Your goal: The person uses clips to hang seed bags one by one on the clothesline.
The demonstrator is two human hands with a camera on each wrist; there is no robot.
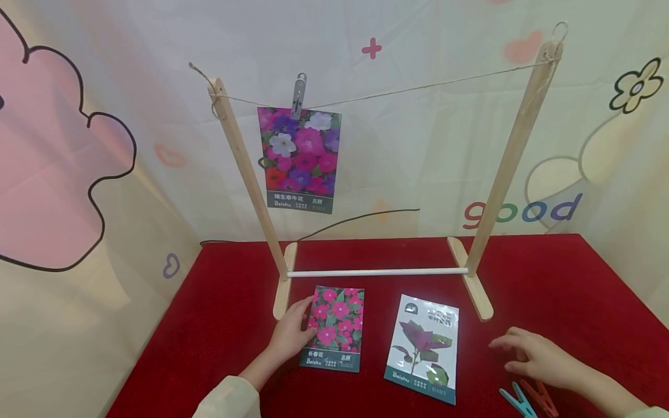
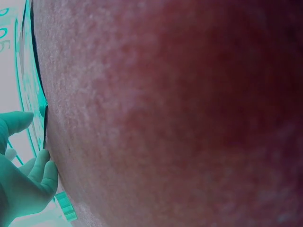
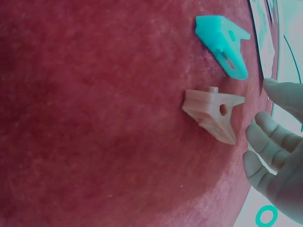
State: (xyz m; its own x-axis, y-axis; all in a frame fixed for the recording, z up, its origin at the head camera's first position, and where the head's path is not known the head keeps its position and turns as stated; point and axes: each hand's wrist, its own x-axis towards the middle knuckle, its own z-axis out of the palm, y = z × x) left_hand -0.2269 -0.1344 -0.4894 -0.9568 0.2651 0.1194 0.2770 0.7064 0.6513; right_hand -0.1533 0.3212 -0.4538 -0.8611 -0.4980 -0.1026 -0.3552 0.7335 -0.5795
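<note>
Your left hand [image 1: 288,331] touches the left edge of the pink-flower packet [image 1: 340,325], thumb and fingers spread; you can't tell whether any fingertip is under it. Your right hand [image 1: 540,355] holds nothing, its fingers loosely bent above the pegs.

Behind you have a printed curtain [image 1: 444,151] reading "good" in coloured letters, then the red cloth [image 1: 219,337]. On that stands the wooden frame [image 1: 514,145], with a string [image 1: 428,86] tied across its top. From the string hangs the petunia packet [image 1: 300,157] — marked "矮生牵牛花" and "Beishu" — under a grey clip [image 1: 298,97].

Your pink-flower packet lies flat in front of the frame and reads "长春花" and "Beishu". To its right, apart, lies the white packet [image 1: 425,348], also "Beishu"; its upper lettering is hard to make out, and the fine print on all three is too small to read.

Smallest are your blue peg [image 3: 222,42] and red peg [image 3: 210,111] — cut off at the bottom of the head view. Your left wrist view is mostly blurred red.
</note>
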